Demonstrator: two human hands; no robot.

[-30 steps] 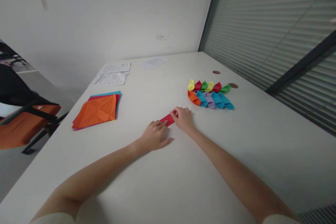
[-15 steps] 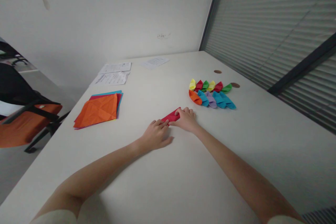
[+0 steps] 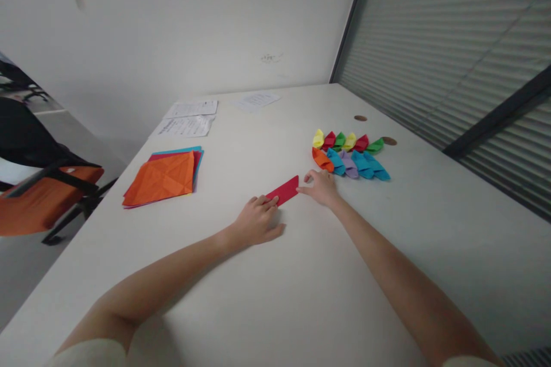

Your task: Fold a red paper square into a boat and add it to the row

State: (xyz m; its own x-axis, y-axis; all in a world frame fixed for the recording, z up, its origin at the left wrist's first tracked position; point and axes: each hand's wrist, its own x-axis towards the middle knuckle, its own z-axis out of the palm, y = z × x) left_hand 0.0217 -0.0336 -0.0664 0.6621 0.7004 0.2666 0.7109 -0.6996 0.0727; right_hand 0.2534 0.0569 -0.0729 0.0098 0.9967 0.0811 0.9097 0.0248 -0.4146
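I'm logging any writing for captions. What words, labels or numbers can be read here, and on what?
Two printed sheets, far left: print too blurred to read.
Single sheet beside them: also unreadable.
Red paper strip, orange paper stack, folded pieces: no writing shows.

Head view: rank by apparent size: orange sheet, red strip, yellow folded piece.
1. Orange sheet, clearly largest.
2. Red strip; its near end lies under the left hand, so part is hidden.
3. Yellow folded piece, smallest, though it sits farther from the camera.
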